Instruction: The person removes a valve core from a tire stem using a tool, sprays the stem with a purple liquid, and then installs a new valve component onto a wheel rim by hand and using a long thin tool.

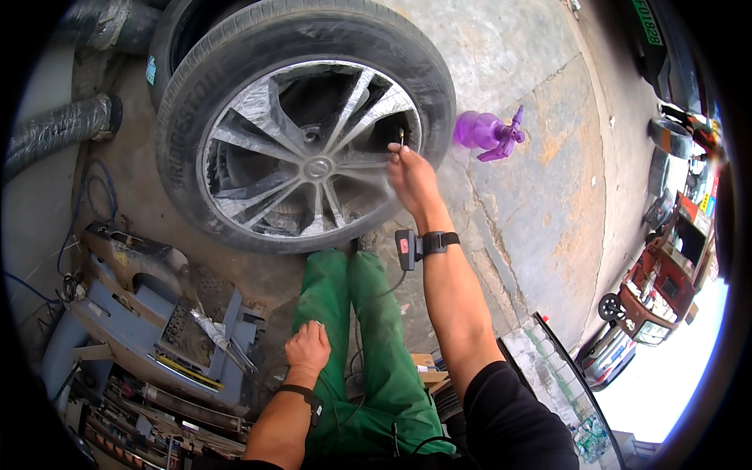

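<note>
1. Green trouser legs (368,345) supported the left hand (308,348), which rested as a loose fist on the left thigh and held nothing visible.
2. The right hand (411,178) extended forward, its fingers pinched on a small valve stem (401,138) at the rim of the wheel (309,153).
3. The wheel lay on the concrete floor (540,204), just ahead of the knees.
4. A purple spray bottle (487,133) lay near the tyre, to the right.
5. Grey plastic car parts (157,321) and corrugated hoses (59,129) lay to the left.
6. Rim spokes were dull, scuffed metal; the tyre was ribbed black rubber.
</note>
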Tool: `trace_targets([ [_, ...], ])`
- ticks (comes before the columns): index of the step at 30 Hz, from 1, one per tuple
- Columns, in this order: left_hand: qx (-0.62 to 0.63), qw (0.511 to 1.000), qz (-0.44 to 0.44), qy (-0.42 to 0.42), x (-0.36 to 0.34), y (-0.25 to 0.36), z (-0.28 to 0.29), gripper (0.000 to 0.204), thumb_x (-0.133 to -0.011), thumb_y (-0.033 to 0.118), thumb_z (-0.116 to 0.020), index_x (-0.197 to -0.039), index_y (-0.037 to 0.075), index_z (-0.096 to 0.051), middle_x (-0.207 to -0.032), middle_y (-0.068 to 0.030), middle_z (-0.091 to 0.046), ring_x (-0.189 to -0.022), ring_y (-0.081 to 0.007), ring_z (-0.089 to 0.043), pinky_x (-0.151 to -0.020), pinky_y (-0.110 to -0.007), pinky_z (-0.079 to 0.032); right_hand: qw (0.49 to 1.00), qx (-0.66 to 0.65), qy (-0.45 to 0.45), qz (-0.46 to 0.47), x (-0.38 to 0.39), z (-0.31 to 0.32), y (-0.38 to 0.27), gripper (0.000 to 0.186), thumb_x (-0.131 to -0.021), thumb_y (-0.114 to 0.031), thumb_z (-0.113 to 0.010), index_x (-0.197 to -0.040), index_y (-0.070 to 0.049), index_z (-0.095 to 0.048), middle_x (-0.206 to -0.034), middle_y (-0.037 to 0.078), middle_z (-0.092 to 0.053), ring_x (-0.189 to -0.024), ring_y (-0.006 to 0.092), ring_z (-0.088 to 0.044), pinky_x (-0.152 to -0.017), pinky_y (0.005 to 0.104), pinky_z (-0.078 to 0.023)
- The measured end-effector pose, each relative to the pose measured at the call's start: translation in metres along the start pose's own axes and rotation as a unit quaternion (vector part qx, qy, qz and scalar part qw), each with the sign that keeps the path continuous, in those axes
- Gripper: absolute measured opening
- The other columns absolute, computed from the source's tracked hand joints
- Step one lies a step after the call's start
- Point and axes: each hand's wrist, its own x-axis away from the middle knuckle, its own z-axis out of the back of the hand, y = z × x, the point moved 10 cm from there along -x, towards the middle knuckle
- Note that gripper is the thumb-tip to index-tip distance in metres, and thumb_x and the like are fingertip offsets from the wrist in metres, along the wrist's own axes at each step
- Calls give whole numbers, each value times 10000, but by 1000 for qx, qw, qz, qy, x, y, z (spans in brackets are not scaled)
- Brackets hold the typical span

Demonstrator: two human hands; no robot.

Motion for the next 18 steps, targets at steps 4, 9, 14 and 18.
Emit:
trace_targets([
  [4, 4, 1000, 0, 3, 0, 0, -2, 174, -920, 267, -599, -827, 123, -567, -726, -90, -606, -611, -314, -646, -540, -445, -528, 1000, 5, 7, -3, 1, 0, 1, 273, -1041, -229, -510, -1139, 13, -589, -832, 7, -516, -669, 94, -466, -499, 196, -364],
  [9, 3, 1000, 2, 5, 0, 0, 1, 174, -918, 267, -602, -826, 124, -566, -720, -89, -602, -610, -315, -644, -541, -443, -529, 1000, 11, 0, 0, 4, -6, 1, 268, -1042, -228, -511, -1137, 9, -590, -830, 4, -518, -663, 87, -465, -493, 192, -358],
  [14, -1, 1000, 2, 4, -2, 0, 2, 170, -919, 265, -603, -831, 124, -568, -726, -88, -606, -614, -314, -646, -543, -443, -528, 999, -43, 11, -18, -1, -7, 4, 260, -1042, -204, -500, -1149, 21, -575, -832, 6, -506, -650, 80, -445, -480, 184, -347],
  [18, -6, 1000, -4, -1, -8, 1, 1, 175, -928, 269, -589, -847, 115, -572, -752, -99, -619, -630, -328, -647, -552, -448, -529, 938, -329, -50, -101, 1, -18, 10, 264, -1035, -190, -509, -1170, 33, -552, -826, 9, -485, -631, 76, -420, -462, 180, -337],
])
